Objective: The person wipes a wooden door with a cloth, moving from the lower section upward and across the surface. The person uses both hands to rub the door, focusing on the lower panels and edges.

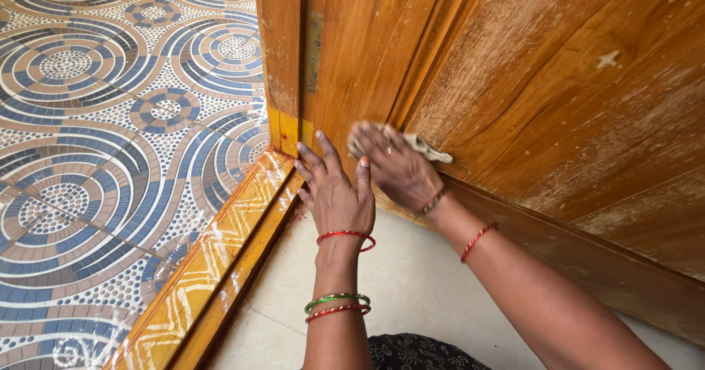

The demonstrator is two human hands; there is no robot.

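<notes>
Pale cloth (pixel 411 144) sits pressed against the lower panel of the wooden door (pixel 558 98), near its hinge edge. Your right hand (pixel 396 168) covers it, fingers together, clamped on the cloth. Your left hand (pixel 334 194) lies flat beside, fingers spread, over the yellow threshold (pixel 213 260). Patterned tiles (pixel 95 135) beyond.

No packages, labels, signs or screens were in view.
</notes>
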